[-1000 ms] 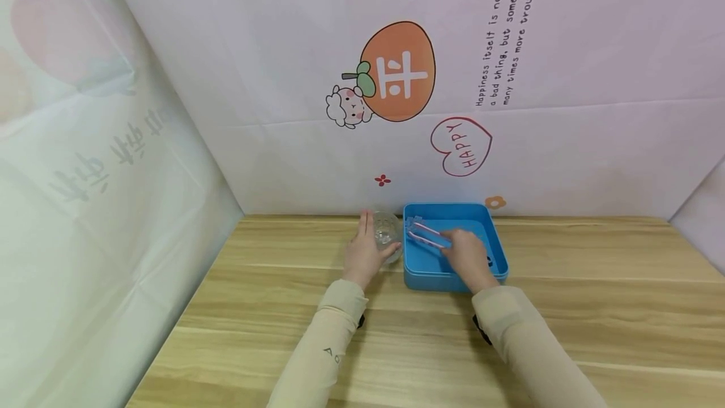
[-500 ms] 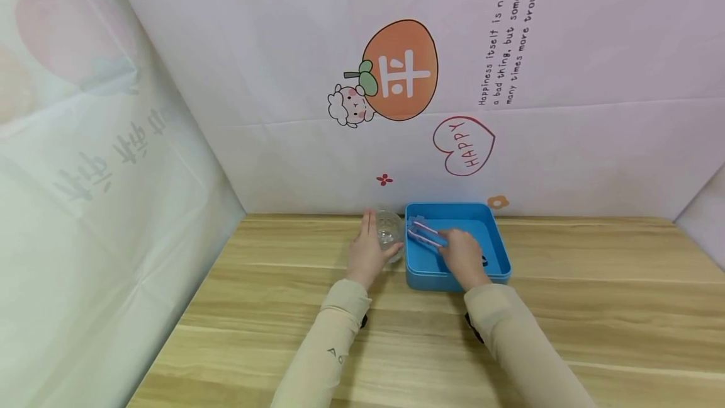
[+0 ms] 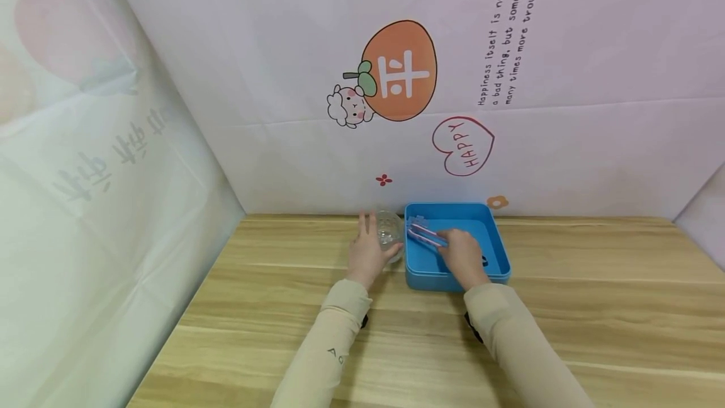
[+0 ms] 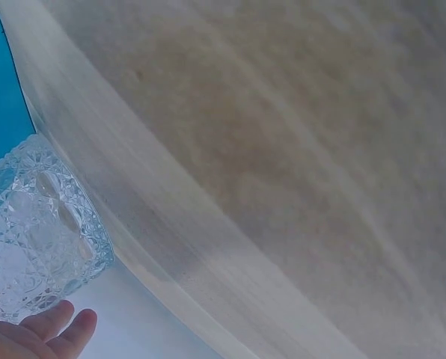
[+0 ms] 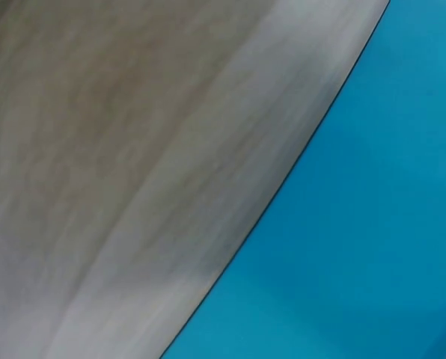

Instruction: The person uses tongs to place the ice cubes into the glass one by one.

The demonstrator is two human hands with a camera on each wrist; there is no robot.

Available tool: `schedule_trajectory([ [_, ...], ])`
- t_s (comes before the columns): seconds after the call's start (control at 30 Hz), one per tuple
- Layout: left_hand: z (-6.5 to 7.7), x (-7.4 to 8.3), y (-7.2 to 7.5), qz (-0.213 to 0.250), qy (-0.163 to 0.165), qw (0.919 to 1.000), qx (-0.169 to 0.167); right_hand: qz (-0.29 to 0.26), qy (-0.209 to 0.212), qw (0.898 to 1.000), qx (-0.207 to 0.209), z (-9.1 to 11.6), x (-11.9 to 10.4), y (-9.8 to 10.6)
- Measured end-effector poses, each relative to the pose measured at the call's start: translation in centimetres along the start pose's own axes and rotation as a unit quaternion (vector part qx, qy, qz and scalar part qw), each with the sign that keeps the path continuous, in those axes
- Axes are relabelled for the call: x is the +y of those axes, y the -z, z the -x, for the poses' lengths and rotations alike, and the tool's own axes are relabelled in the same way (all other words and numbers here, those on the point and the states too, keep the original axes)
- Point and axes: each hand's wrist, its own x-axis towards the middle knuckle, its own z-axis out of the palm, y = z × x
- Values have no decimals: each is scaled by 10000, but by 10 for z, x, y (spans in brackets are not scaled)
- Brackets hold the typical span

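Observation:
My left hand holds a clear cut-glass bowl, its thumb on the near side and fingers on the left. In the left wrist view, the fingertips are at the patterned glass bowl. My right hand reaches into a blue box and grips a pair of pink-and-white tongs. The tongs point left, their translucent tips at the box's left wall. Whether anything lies between the tips is too small to tell. The right wrist view shows the blue box, with barely any hand visible.
The box and bowl stand side by side at the back of a wood-grain table, close to a printed backdrop. A small black item shows inside the box, right of my right hand. A white side cloth hangs at left.
The right hand has shifted slightly left, and the tongs' arms look closer together. The left hand's upper fingers have spread apart a little. The bowl and box stay in place.

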Motion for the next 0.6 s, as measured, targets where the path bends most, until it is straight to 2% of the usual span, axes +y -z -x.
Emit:
schedule_trajectory([
  [0.6, 1, 1, 1, 84, 5, 10000, 2, -36, 90, 9999, 60, 3, 17, 11],
])
